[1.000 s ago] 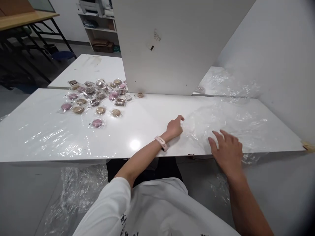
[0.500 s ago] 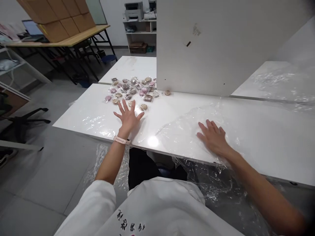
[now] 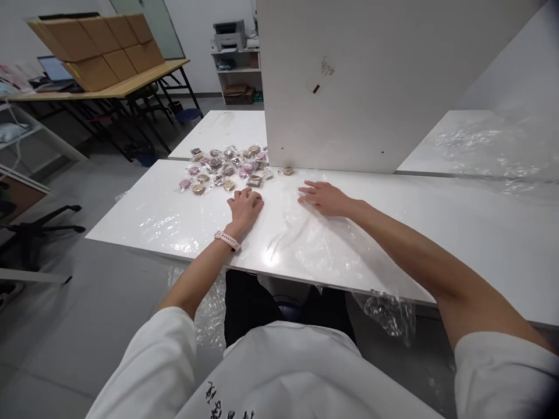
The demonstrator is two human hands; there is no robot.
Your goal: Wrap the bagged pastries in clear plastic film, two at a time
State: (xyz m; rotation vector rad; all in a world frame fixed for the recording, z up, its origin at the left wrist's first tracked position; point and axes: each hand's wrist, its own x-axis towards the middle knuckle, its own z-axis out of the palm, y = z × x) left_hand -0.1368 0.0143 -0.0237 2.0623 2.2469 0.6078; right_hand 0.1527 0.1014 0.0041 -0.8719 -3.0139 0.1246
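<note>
My left hand (image 3: 245,208), a light band on its wrist, rests on the white table with its fingers curled over a small wrapped cookie that they mostly hide. Just beyond it lies a loose group of individually wrapped cookies (image 3: 227,169) in pink, brown and tan. My right hand (image 3: 325,199) is open, palm down, fingers stretched toward the left. Beneath and in front of it, wrinkled clear plastic film (image 3: 321,247) spreads over the table. One tan wrapped cookie (image 3: 287,171) sits apart, by the foot of the upright white panel.
The upright white panel (image 3: 332,122) stands along the back of the white table (image 3: 458,244). More clear film (image 3: 388,314) hangs over the front edge by my legs. Behind on the left, cardboard boxes (image 3: 113,64) stand on a wooden table; a printer (image 3: 229,36) is on shelves.
My right hand has swept left and away from me across the table, shifting the film. My left hand has moved slightly right, and its spread fingers have curled over a cookie.
</note>
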